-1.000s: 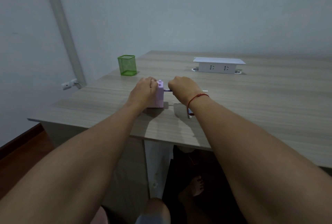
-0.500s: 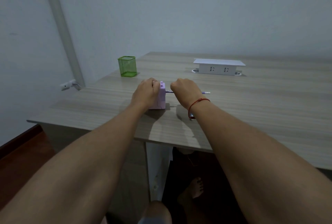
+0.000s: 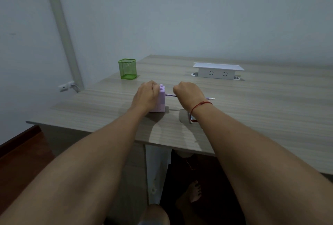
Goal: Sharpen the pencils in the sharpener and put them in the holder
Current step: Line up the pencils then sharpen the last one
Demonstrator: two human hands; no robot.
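While left hand (image 3: 145,96) clasps purple sharpener (image 3: 161,100), right hand (image 3: 187,95) grip curls round inserted pencil (image 3: 170,95).

This looks like a plain office or study room. A long bench (image 3: 252,109) of pale wood-grain laminate carries a white pop-up power socket box (image 3: 218,72) and a green wire-mesh pen holder (image 3: 127,68). Behind it are bare pale walls (image 3: 180,17), a white cable conduit (image 3: 61,32) and a white wall outlet (image 3: 65,86).
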